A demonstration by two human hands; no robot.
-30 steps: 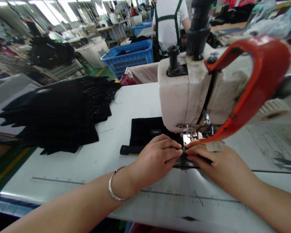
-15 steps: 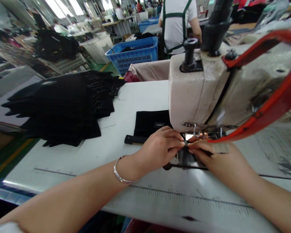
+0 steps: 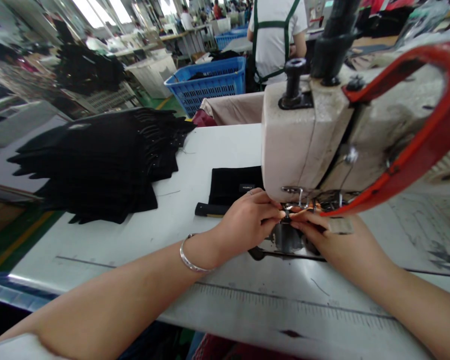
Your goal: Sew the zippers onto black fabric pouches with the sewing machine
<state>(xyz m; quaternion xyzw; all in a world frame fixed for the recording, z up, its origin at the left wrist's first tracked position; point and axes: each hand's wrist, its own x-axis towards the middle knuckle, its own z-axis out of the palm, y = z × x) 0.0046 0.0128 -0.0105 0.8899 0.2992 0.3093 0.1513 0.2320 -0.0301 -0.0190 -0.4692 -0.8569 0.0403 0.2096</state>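
A black fabric piece [image 3: 225,186] with a small dark label [image 3: 246,187] lies on the white sewing table, running in under the head of a sewing machine [image 3: 288,142]. Its near edge is a folded strip. My left hand [image 3: 243,222], with a silver bangle at the wrist, pinches the black fabric just left of the needle area. From the other side, my right hand [image 3: 335,237] has thumb and fingers closed on the edge of the same fabric, close to the presser foot. The fingers partly hide the fabric and the needle.
A tall stack of black fabric pieces [image 3: 93,155] stands at the table's left. The machine's red guard [image 3: 416,155] curves over my right hand. Ruler marks [image 3: 262,299] run along the near edge. Beyond are a blue crate [image 3: 210,82] and a person in white [image 3: 272,45].
Both hands have moved slightly away from me, toward the needle, with the fabric edge between them. A shiny machine part has shifted upward on the head. The view has shifted a little.
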